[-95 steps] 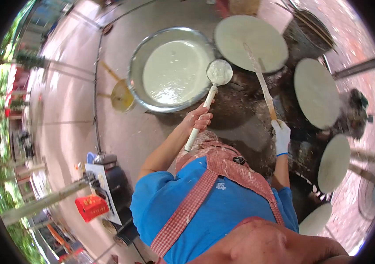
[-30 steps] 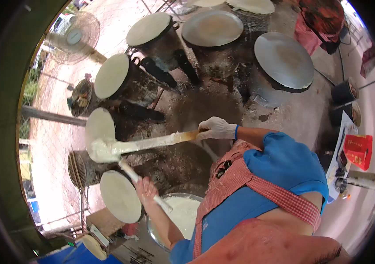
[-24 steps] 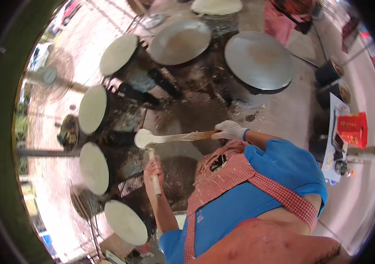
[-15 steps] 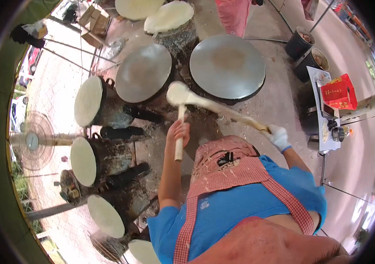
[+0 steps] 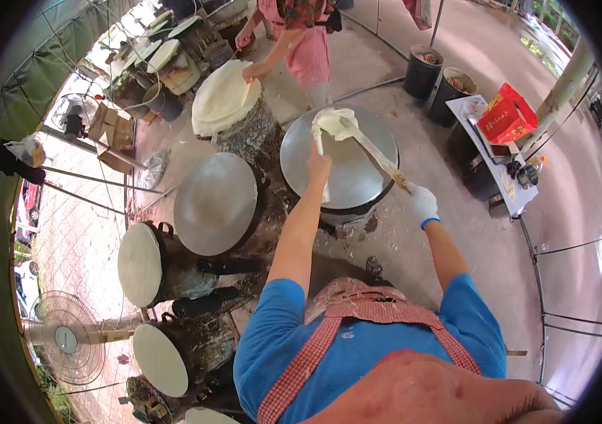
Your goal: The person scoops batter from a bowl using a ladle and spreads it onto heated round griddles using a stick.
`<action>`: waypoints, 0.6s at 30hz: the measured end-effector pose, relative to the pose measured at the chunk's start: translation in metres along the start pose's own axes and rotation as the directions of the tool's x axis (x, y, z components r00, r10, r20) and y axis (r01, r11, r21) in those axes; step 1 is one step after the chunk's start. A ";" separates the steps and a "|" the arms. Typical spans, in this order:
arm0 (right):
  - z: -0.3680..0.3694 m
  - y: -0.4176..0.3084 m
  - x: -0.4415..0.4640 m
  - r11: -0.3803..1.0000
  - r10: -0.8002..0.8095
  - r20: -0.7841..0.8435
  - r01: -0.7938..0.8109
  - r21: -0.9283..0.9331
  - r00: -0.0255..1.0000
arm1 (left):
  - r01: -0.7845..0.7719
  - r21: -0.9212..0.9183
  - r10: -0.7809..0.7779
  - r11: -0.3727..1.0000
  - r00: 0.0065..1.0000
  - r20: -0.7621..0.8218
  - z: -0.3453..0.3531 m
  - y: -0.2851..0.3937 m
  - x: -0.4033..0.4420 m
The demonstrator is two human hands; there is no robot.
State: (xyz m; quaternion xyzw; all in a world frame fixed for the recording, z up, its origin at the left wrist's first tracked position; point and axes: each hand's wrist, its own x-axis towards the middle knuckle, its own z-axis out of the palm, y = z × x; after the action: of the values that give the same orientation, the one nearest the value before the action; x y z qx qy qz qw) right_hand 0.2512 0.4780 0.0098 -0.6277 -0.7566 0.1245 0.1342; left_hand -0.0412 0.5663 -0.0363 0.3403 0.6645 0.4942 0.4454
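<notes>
Bare, my left hand (image 5: 319,164) is closed round the handle of a ladle, over the near-left part of a round grey griddle (image 5: 364,162). White batter (image 5: 338,121) lies near the griddle's far edge, with a streak down its left side. In my right hand (image 5: 424,205), which wears a white glove with a blue cuff, is the brown end of a long wooden paddle (image 5: 379,157). The paddle's batter-coated end reaches into the batter beside the ladle. The ladle's bowl is mostly hidden by batter.
Left of this griddle stands a second grey griddle (image 5: 216,203). Pale rounds cover griddles (image 5: 140,265) further left. A co-worker in a red checked apron (image 5: 308,53) touches a pale sheet (image 5: 227,97) on a stand. A small table (image 5: 520,191) stands right, a fan (image 5: 66,339) left.
The ladle and paddle have moved forward from the gap before the griddles onto the right grey griddle, where batter now lies. Both arms are stretched further out. The co-worker's hands have come into view.
</notes>
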 end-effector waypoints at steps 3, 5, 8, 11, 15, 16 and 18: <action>-0.051 -0.011 -0.004 0.685 0.341 0.274 -0.437 0.583 0.899 | -0.274 0.782 0.510 0.559 0.858 -0.063 -0.025 -0.003 -0.015; -0.017 -0.015 0.015 0.460 0.327 0.270 -0.402 0.792 0.906 | -0.243 0.863 0.404 0.444 0.914 0.049 -0.028 0.018 -0.022; 0.057 -0.018 0.047 0.911 0.088 -0.104 -0.038 0.411 0.991 | -0.278 0.738 0.400 0.614 0.916 0.012 -0.020 0.050 -0.029; 0.032 -0.003 0.058 0.978 0.136 -0.022 -0.131 0.161 0.990 | -0.515 0.563 0.673 0.646 0.732 -0.103 -0.040 0.082 -0.027; 0.060 -0.048 0.065 0.413 0.337 0.246 -0.378 0.829 0.909 | -0.499 0.350 0.533 0.793 0.846 -0.001 -0.085 0.083 -0.080; 0.086 -0.049 0.081 0.651 0.169 -0.032 -0.087 0.754 0.985 | -0.602 0.430 0.651 0.672 0.758 0.042 -0.094 0.042 -0.080; 0.072 -0.056 0.097 0.889 -0.007 -0.121 0.062 0.453 0.993 | -0.570 0.474 0.606 0.671 0.790 0.094 -0.111 -0.021 -0.113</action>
State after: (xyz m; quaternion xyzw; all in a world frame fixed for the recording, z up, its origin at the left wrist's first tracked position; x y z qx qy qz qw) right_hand 0.1565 0.5621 -0.0327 -0.5713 -0.7082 0.2596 0.3236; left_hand -0.1024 0.4201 -0.0144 0.6172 0.6352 0.4427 0.1398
